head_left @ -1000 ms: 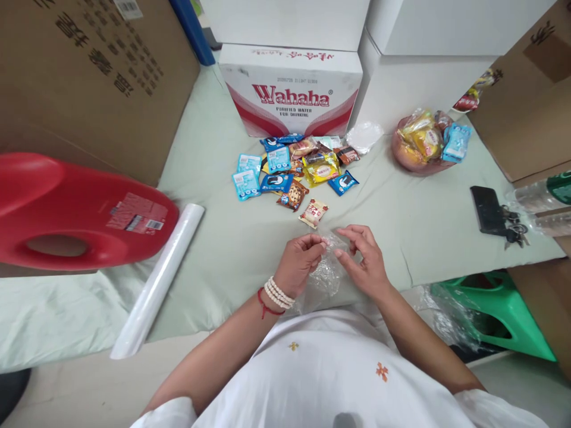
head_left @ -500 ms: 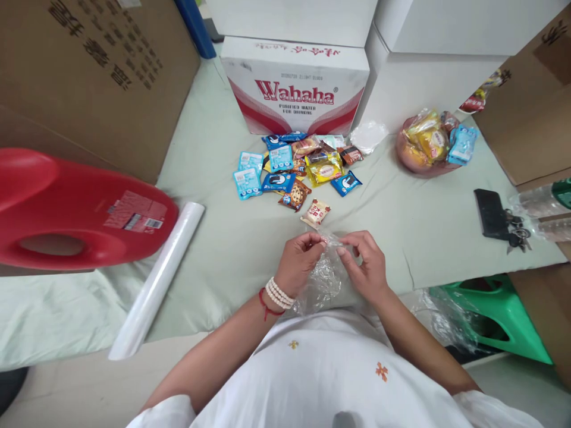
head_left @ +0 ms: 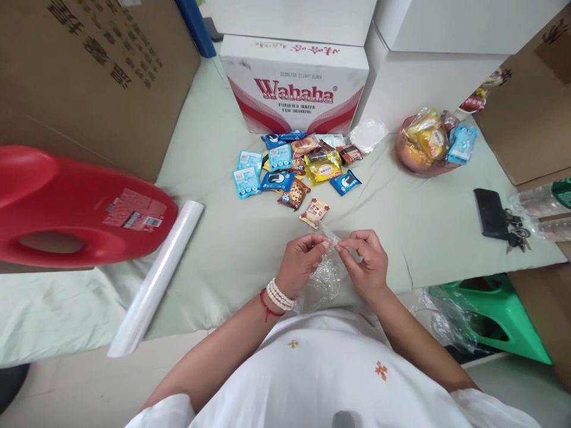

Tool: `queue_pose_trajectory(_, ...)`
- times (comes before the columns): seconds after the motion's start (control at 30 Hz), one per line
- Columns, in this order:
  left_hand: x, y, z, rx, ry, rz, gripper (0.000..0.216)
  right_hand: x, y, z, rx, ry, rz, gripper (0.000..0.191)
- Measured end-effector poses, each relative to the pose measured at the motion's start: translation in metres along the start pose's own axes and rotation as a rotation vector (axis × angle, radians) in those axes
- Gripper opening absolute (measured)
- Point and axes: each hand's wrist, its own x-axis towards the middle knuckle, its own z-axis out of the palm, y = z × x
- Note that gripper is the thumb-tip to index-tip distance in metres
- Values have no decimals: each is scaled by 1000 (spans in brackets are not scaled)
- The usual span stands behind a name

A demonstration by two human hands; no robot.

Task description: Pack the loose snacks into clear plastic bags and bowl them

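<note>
My left hand [head_left: 300, 264] and my right hand [head_left: 366, 261] both pinch the top edge of a crumpled clear plastic bag [head_left: 328, 276] that hangs between them at the near edge of the pale green cloth [head_left: 223, 238]. The fingertips of the two hands nearly meet at the bag's mouth. Just beyond them lies a small beige snack packet [head_left: 314, 212]. Farther back is a heap of wrapped snacks [head_left: 294, 166], blue, yellow and brown.
A red plastic stool [head_left: 66, 208] lies at left beside a roll of clear bags [head_left: 156, 279]. A Wahaha carton [head_left: 297, 86] stands behind the snacks. A filled pink bag [head_left: 428, 145], a phone with keys [head_left: 495, 214] and a green stool [head_left: 495, 309] are at right.
My two hands have drawn closer together on the bag's edge, and the right hand's fingers have curled in. Nothing else has moved.
</note>
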Motion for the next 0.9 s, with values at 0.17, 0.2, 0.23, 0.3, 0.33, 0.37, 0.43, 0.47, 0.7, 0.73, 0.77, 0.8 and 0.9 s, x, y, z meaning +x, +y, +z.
queue_pose_trajectory(0.17,-2,-3,3,-26,-46,18,37,3,-1,1,202,-65,163,5)
queue_pose_trajectory(0.2,-3,-3,4,-36,-52,19,38,3,0,1,255,-86,202,7)
queue_pose_trajectory(0.23,-3,-4,4,-46,-58,19,39,4,0,1,316,-103,244,10)
queue_pose_trajectory(0.3,-4,-3,5,-58,-76,17,40,6,1,0,453,-119,332,16)
queue_pose_trajectory(0.33,-4,-3,5,-59,-87,15,40,6,1,0,517,-122,381,20)
queue_pose_trajectory(0.37,-5,-3,5,-59,-98,12,40,7,0,0,573,-125,433,22)
queue_pose_trajectory(0.43,-5,-4,5,-56,-114,8,40,9,-2,0,657,-129,543,26)
queue_pose_trajectory(0.47,-5,-5,4,-51,-121,8,40,10,-4,0,690,-130,591,27)
queue_pose_trajectory(0.7,-4,-4,1,119,-93,75,30,17,-7,-1,765,-119,699,27)
queue_pose_trajectory(0.73,-4,-2,0,137,-82,87,28,18,-6,-2,766,-117,696,27)
queue_pose_trajectory(0.77,-4,0,0,152,-72,98,27,19,-5,-3,764,-116,688,27)
queue_pose_trajectory(0.8,-5,2,-1,166,-63,110,25,20,-4,-5,752,-112,676,27)
queue_pose_trajectory(0.9,-6,5,0,216,-45,161,24,21,-5,-8,642,-111,594,27)
